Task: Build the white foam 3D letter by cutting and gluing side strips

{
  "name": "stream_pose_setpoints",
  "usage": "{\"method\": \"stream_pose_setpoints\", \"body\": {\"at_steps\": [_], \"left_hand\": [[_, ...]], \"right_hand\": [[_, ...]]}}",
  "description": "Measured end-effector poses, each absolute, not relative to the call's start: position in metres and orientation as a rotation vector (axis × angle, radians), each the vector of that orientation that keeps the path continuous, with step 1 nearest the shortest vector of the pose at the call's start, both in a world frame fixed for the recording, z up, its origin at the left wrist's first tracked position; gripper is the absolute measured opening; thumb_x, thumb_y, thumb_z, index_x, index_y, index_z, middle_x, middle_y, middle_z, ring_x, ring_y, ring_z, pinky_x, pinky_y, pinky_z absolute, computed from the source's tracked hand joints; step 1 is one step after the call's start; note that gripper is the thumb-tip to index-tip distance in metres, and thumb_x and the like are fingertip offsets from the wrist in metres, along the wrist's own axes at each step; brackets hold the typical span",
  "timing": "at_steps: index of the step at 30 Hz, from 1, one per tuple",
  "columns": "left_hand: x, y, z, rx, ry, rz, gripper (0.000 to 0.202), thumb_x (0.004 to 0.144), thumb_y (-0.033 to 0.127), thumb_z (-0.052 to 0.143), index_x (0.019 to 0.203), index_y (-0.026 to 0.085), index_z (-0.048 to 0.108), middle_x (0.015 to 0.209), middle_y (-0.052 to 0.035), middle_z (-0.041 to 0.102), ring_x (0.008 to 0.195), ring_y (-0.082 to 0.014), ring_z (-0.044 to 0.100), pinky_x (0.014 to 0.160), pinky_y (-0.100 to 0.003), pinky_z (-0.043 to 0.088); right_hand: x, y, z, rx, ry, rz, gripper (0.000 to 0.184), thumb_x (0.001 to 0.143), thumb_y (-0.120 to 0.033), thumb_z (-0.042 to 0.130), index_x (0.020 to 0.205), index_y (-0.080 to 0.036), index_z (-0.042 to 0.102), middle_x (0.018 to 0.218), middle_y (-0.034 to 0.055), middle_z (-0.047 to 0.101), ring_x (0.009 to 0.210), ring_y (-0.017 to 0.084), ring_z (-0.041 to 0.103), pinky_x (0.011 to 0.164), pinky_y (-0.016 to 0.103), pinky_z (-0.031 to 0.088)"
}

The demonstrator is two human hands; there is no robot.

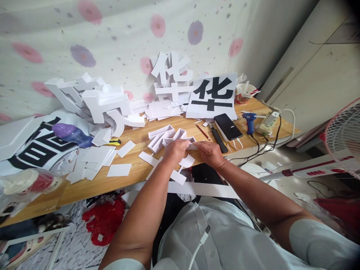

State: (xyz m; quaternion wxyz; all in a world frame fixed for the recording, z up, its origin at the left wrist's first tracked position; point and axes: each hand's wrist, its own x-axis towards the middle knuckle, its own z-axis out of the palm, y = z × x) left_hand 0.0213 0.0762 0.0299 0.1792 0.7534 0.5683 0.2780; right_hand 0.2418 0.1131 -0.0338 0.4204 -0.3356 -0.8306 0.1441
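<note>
The left hand (pixel 177 149) and right hand (pixel 209 153) pinch the near end of a hollow white form (pixel 167 138), its body toward ten o'clock. They seem to be aligning a wall; this calls for steady, even fingertip pressure.

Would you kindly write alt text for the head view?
A person's left hand and right hand meet at a white hollow piece on a wooden table. A white character stands behind; a blue glue gun and black phone are rightward.

Wooden table (pixel 137 137) with hollow white pieces (pixel 161 138), pencil (pixel 203 132), glue gun (pixel 249 122)
</note>
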Motion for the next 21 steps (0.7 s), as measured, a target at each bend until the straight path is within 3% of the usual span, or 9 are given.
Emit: {"method": "stream_pose_setpoints", "body": {"at_steps": [10,15,21], "left_hand": [[0.017,0.077,0.016,2.181,1.619,0.866,0.028,0.106,0.025,0.06,0.121,0.026,0.083,0.116,-0.0052,0.083,0.108,-0.0225,0.074,0.1,-0.035,0.058],[0.007,0.064,0.013,2.138,1.738,1.03,0.035,0.103,0.018,0.064,0.132,0.028,0.079,0.125,-0.0055,0.08,0.115,-0.0206,0.073,0.107,-0.035,0.058],[-0.004,0.049,0.005,1.87,1.898,1.169,0.028,0.104,0.02,0.063,0.125,0.026,0.081,0.122,-0.0045,0.083,0.112,-0.0212,0.078,0.105,-0.037,0.062]], "right_hand": [[0.243,0.115,-0.037,-0.841,-2.136,0.241,0.035,0.1,-0.011,0.063,0.125,-0.026,0.081,0.121,0.0083,0.085,0.102,0.024,0.083,0.093,0.034,0.066],[0.242,0.115,-0.039,-0.851,-2.12,0.247,0.035,0.099,-0.012,0.065,0.126,-0.027,0.081,0.121,0.0081,0.085,0.101,0.024,0.083,0.091,0.034,0.067],[0.243,0.115,-0.043,-0.836,-2.107,0.203,0.033,0.102,-0.015,0.061,0.125,-0.026,0.082,0.122,0.0086,0.084,0.102,0.025,0.083,0.091,0.037,0.068]]}}
